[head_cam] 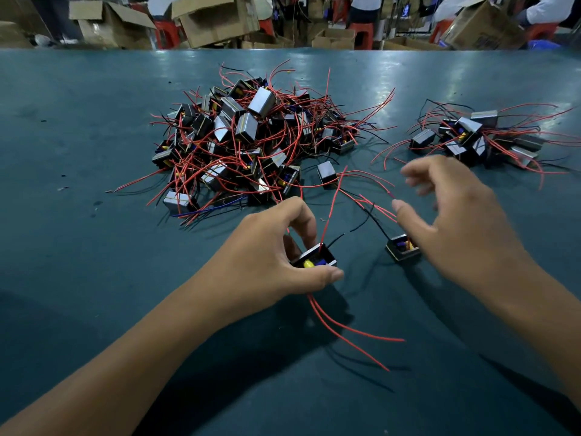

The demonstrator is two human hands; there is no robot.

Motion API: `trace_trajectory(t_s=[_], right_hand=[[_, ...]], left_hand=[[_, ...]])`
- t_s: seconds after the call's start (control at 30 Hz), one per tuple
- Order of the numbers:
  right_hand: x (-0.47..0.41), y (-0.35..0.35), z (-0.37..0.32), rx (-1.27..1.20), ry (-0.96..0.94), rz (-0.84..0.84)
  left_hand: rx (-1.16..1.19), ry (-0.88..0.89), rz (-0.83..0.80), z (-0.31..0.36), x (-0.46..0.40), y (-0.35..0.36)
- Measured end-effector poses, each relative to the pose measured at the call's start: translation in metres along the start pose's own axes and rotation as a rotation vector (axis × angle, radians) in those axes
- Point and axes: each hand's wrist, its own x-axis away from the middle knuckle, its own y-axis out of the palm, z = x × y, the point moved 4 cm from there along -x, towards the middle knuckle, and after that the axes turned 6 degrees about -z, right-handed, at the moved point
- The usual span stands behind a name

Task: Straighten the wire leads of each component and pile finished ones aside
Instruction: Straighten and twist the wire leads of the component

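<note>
My left hand [273, 247] grips a small black boxy component [314, 258] with yellow and blue parts on top; its red leads trail toward me and one rises between my fingers. My right hand [452, 215] hovers blurred over the mat, fingers spread and holding nothing, just right of a second loose component [401, 248] whose black and red leads run up-left. A third loose component [327, 174] lies further back. A big tangled pile of components [248, 140] sits at centre. A smaller pile [471, 136] lies at the right.
The work surface is a dark teal mat [94, 247]. Beyond its far edge stand open cardboard boxes [217, 20], red stools and people seated at other stations.
</note>
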Motion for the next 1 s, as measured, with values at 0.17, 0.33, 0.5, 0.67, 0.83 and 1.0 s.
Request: trace_trajectory(t_s=[0.17, 0.33, 0.5, 0.67, 0.83, 1.0], right_hand=[[0.011, 0.007, -0.033, 0.093, -0.452, -0.123], [0.012, 0.013, -0.035, 0.060, -0.492, -0.208], [0.011, 0.006, -0.033, -0.051, -0.485, -0.239], [0.010, 0.005, -0.032, -0.011, -0.515, -0.305], [0.007, 0.001, -0.024, 0.001, -0.511, -0.341], [0.008, -0.001, -0.023, 0.009, -0.579, -0.434]], left_hand=[[0.076, -0.024, -0.033, -0.001, 0.001, 0.004], [0.097, -0.034, -0.040, 0.000, 0.001, 0.003], [-0.016, -0.029, 0.003, 0.004, 0.003, -0.001], [-0.055, -0.022, 0.008, 0.004, 0.003, -0.001], [-0.117, -0.017, 0.020, 0.000, 0.002, -0.005], [-0.223, -0.016, -0.026, -0.007, -0.002, -0.010]])
